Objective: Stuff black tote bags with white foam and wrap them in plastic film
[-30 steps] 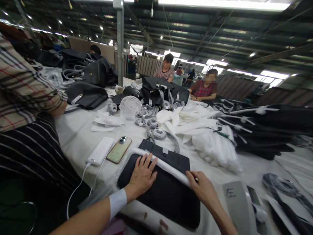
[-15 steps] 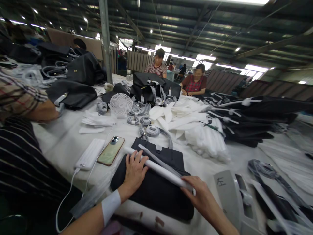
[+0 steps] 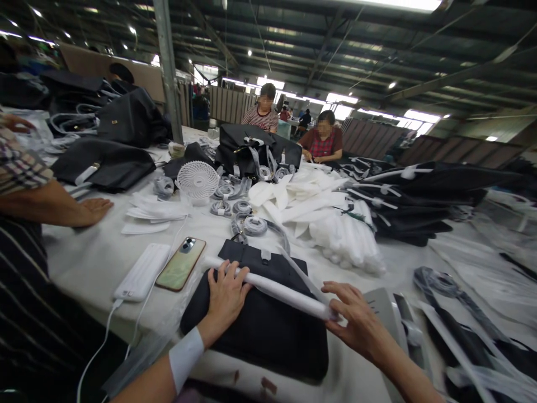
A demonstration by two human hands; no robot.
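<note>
A black bag (image 3: 272,336) lies flat on the white-covered table in front of me, its flap and a small white-wrapped tab at the far side. Across it runs a white foam tube (image 3: 285,294), slanting down to the right. My left hand (image 3: 226,291) curls over the tube's left part and presses it on the bag. At the tube's right end, my right hand (image 3: 352,313) grips it between thumb and fingers. A thin translucent strip (image 3: 300,271) rises from the bag's far side toward my right fingers; whether they hold it too is unclear.
Left of the bag are a phone (image 3: 181,264) and a cabled white power bank (image 3: 142,271). Beyond stand a white fan (image 3: 197,180), wrapped straps (image 3: 254,225) and bundled foam tubes (image 3: 348,240). A grey tape dispenser (image 3: 388,305) is at right. A co-worker's hand (image 3: 96,211) rests at left.
My right hand has shifted slightly right and its fingers have lifted and spread around the tube's end. The translucent strip now reaches toward it. The co-worker's hand at left now lies on the table.
</note>
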